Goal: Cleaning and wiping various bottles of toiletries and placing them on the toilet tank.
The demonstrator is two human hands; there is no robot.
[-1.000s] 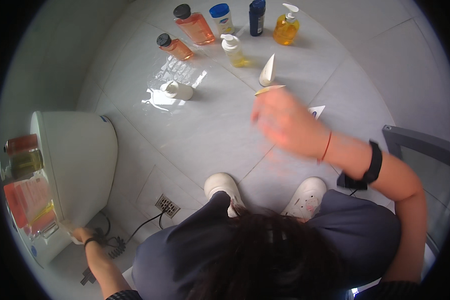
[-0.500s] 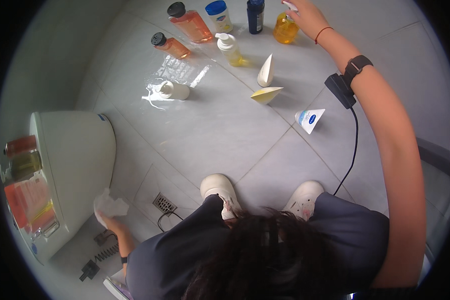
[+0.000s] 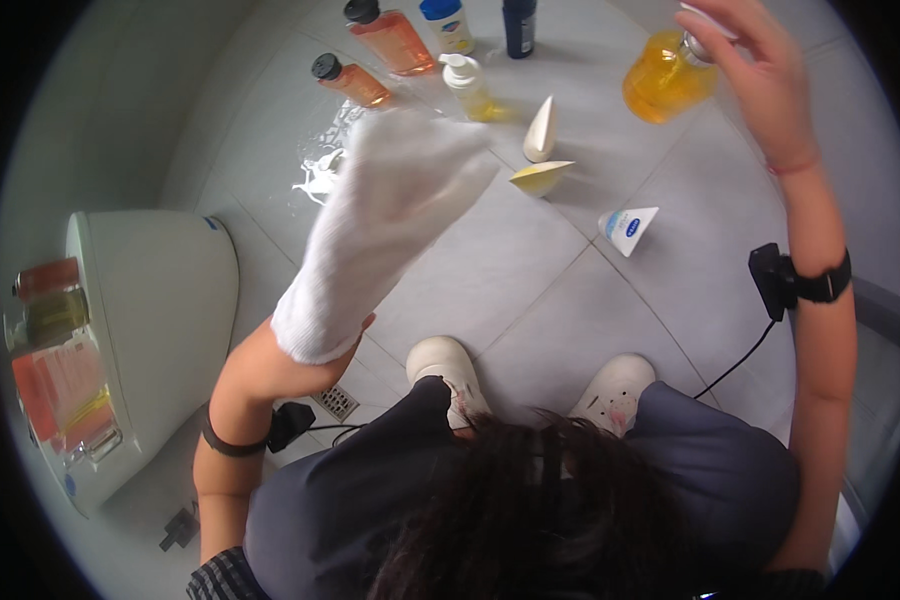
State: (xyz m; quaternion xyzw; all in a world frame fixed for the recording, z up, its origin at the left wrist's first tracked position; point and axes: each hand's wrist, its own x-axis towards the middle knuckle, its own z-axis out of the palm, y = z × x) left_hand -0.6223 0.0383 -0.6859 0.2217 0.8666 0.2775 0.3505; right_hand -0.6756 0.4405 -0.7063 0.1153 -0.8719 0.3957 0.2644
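Observation:
From the lower left my left hand (image 3: 368, 322) reaches up, a white cloth (image 3: 390, 190) draped over it. Only a fingertip shows at the cloth's edge; the other fingers are hidden under it. At the upper right my right hand (image 3: 765, 90) grips a round pump bottle (image 3: 665, 85) of amber liquid by its neck and pump. The bottle is tilted and held up. Nearest the cloth are a white pump bottle (image 3: 465, 80) with yellow liquid and a smaller orange bottle (image 3: 352, 82). Behind the cloth a white bottle is almost wholly hidden beside a shiny wet patch (image 3: 315, 175).
A larger orange bottle (image 3: 390, 40), a blue-capped bottle (image 3: 448, 25) and a dark blue bottle (image 3: 519, 28) stand at the back. Two pointed tubes (image 3: 541, 130) and a blue-labelled tube (image 3: 628, 228) stand mid-floor. A white toilet (image 3: 160, 310) is at left, a floor drain (image 3: 336, 402) near my foot.
The left hand has swung up from the lower left with the white cloth, now over the floor's middle. The right hand has lifted the amber bottle toward me and to the right.

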